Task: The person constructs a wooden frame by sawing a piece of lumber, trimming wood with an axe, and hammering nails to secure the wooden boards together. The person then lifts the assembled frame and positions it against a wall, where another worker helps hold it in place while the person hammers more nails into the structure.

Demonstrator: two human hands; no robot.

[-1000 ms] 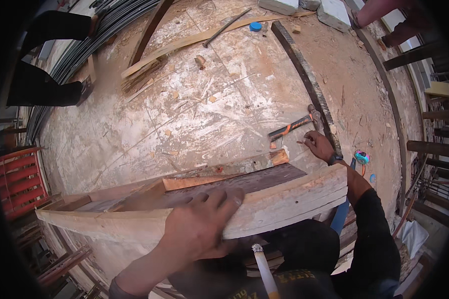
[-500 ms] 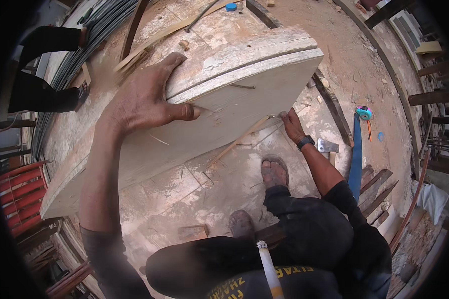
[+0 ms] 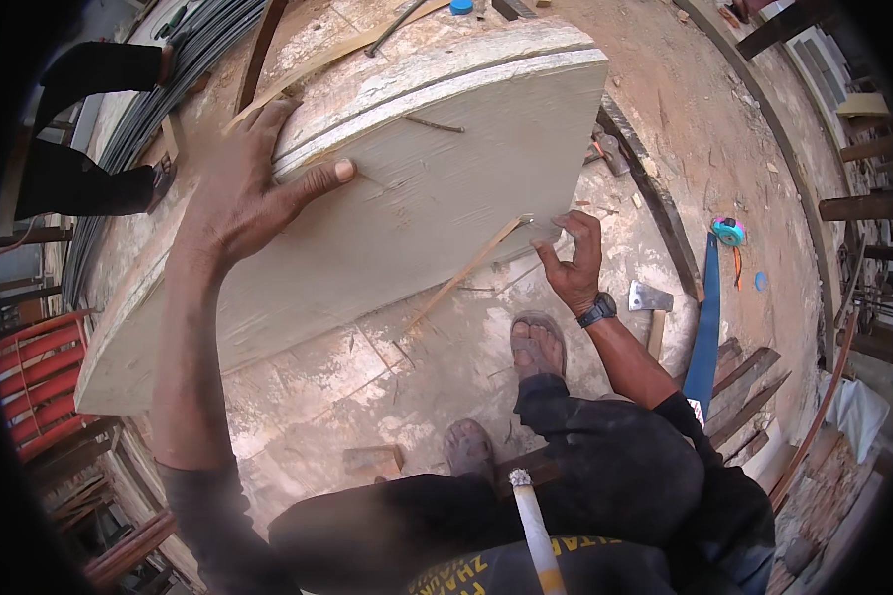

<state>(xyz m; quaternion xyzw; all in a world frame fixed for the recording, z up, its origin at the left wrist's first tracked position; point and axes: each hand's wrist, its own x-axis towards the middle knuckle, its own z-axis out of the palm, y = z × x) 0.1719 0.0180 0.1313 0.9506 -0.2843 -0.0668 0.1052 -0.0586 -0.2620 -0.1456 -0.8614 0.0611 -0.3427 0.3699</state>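
Head view, looking straight down: the left hand (image 3: 243, 198) is spread wide over the upper edge of a big curved wooden panel (image 3: 387, 208), thumb pressed flat on its pale grey face, fingers wrapped over the top rim, so that is a firm grasp. The panel stands tilted on edge, raised off the floor, stretching from well left of that hand across to the right hand (image 3: 571, 260). The right hand sits at the panel's lower right edge, fingers curled and half open, fingertips just at the board's underside; whether they actually grip it I cannot tell. A dark watch (image 3: 597, 310) rides on that wrist. A thin wooden strip (image 3: 466, 270) hangs slanted off the panel face, just left of the right hand.

Below the right hand, a sandalled foot (image 3: 538, 347) on the dusty plaster-streaked floor (image 3: 367, 377), a second foot (image 3: 468, 448) nearer the body. Just right of the right wrist lies a hatchet (image 3: 651, 302), and beyond it a long blue strip (image 3: 706, 317). Further right, a turquoise tape measure (image 3: 729, 231). Far left of the left hand, red metal frames (image 3: 40, 382) and a bundle of steel bars (image 3: 159, 99). Up at the top left, another person's dark-sleeved arm (image 3: 79, 183).
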